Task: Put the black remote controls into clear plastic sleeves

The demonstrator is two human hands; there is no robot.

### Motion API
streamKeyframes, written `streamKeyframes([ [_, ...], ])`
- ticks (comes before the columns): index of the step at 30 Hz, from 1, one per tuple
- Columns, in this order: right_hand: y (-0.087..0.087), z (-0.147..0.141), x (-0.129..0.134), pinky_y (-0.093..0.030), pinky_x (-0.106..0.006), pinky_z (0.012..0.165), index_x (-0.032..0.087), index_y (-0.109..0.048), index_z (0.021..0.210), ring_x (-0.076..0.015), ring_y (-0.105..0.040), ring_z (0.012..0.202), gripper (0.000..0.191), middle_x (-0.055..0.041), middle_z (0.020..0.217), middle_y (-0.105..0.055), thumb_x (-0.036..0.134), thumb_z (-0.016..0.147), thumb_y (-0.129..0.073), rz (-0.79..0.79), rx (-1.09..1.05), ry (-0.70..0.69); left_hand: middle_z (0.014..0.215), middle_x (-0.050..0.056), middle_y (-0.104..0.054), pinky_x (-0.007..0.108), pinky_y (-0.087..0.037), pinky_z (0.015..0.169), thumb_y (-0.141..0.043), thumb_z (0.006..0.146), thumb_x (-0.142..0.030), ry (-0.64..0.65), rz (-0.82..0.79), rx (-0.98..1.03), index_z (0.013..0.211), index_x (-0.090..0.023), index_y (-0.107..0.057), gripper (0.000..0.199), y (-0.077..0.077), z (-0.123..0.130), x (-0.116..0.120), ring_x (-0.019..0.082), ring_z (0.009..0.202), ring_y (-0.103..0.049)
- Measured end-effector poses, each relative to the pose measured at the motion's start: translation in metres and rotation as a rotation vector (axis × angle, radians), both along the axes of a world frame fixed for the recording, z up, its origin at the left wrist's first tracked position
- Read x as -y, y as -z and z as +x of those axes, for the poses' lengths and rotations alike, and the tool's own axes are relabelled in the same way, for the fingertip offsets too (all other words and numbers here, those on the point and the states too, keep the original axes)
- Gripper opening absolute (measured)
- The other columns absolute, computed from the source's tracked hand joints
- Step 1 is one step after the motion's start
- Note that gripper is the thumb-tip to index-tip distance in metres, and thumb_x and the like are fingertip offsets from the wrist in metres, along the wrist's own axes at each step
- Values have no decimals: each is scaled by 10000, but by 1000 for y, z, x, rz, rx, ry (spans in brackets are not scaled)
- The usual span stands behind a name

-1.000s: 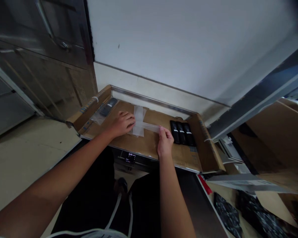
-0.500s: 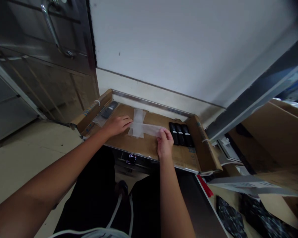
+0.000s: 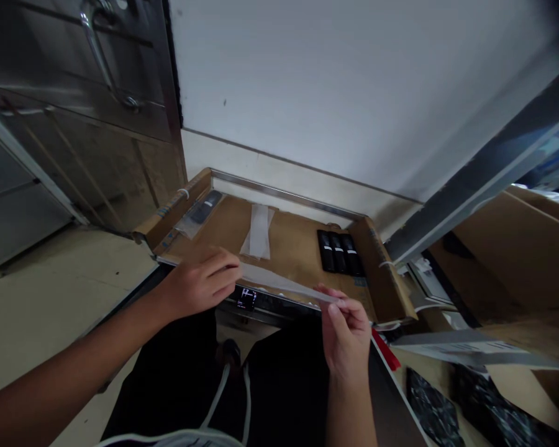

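Observation:
A thin translucent plastic bag [image 3: 284,285] stretches between my two hands above the front edge of the cardboard-lined tray [image 3: 298,264]. My left hand [image 3: 209,279] pinches its left end, and my right hand [image 3: 347,329] grips its right end between thumb and fingers. Behind the bag, more flat translucent bags [image 3: 259,233] lie stacked on the cardboard. Three black items with white labels [image 3: 338,251] sit side by side at the tray's right. At the far left a dark item in a clear bag [image 3: 205,208] rests by the cardboard wall.
A white wall panel [image 3: 284,81] rises behind the tray. To the left is a metal door with a handle [image 3: 100,59]. Large cardboard boxes [image 3: 517,261] stand at the right, with dark patterned bags [image 3: 431,403] low down. A small lit screen [image 3: 246,298] shows below the tray's front edge.
Both hands have moved toward me, lifting one translucent bag off the stack to the tray's front edge. My right hand has also shifted right.

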State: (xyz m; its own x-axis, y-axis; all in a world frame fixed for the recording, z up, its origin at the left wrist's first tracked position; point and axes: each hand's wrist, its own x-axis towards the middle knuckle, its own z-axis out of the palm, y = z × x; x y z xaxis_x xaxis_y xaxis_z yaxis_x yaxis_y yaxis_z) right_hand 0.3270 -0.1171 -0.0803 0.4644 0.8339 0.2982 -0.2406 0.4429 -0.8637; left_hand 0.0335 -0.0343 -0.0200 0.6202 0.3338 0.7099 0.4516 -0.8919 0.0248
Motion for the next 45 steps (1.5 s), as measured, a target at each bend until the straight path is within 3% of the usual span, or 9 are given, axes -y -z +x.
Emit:
streamKeyframes([
  [5,-12,-2,19,-428,-612,1084,264,-709,742,-307,-636,1215,138,-22,1024,-729,248,759,-844,13,86,-38,880,29,-667,347,-505,805,-632,846,-62,-9,93,44,904,-209,-645,158,-3,-2,10,172,821,-599],
  [9,-22,1,31,-439,-534,1066,254,-689,650,-300,-588,1219,194,-62,1175,-660,298,739,-855,-36,202,35,853,9,-684,378,-499,834,-678,828,-95,-58,181,107,882,-230,-642,150,-6,-7,17,170,812,-611],
  [13,-22,6,40,-481,-444,991,266,-745,739,-262,-598,1112,100,-79,1123,-636,277,745,-844,-154,319,22,831,-14,-698,395,-494,869,-722,808,-122,-119,240,150,891,-260,-662,172,-7,-10,23,171,810,-632],
  [19,-19,-1,53,-521,-517,1007,290,-775,950,-296,-627,1171,190,-74,1196,-703,346,776,-827,-333,70,-87,823,-13,-712,417,-488,863,-743,800,-128,-165,253,147,903,-276,-664,196,-6,-13,25,188,811,-641],
  [22,-24,-10,56,-575,-543,947,270,-783,979,-293,-668,1082,260,-85,1190,-708,401,762,-839,-333,-33,-157,825,-16,-711,410,-482,871,-743,803,-132,-170,262,152,903,-274,-666,190,-5,-13,24,183,812,-643],
  [28,-31,-23,49,-628,-316,761,215,-722,725,-150,-674,736,237,-16,840,-707,396,738,-873,-392,-70,-59,816,-11,-701,415,-465,872,-741,799,-114,-166,252,138,875,-254,-656,180,-3,-13,23,187,814,-636],
  [34,-34,-25,47,-626,-292,741,226,-697,788,-158,-709,738,233,-4,774,-701,412,789,-837,-374,-72,-97,815,-9,-701,418,-446,881,-685,826,-92,-184,183,121,826,-232,-634,149,-4,-11,23,182,801,-640],
  [40,-41,-26,50,-586,-259,522,219,-652,788,-169,-699,628,259,-6,736,-690,411,800,-825,-353,-57,-150,805,-17,-699,419,-428,867,-650,838,-80,-198,117,114,804,-235,-595,168,-3,-10,20,179,795,-638],
  [45,-40,-27,53,-637,-286,642,220,-644,837,-168,-726,690,247,3,752,-702,375,804,-833,-352,-14,-66,806,-15,-688,418,-424,858,-623,829,-71,-201,80,94,807,-234,-586,168,-4,-11,18,179,789,-628],
])
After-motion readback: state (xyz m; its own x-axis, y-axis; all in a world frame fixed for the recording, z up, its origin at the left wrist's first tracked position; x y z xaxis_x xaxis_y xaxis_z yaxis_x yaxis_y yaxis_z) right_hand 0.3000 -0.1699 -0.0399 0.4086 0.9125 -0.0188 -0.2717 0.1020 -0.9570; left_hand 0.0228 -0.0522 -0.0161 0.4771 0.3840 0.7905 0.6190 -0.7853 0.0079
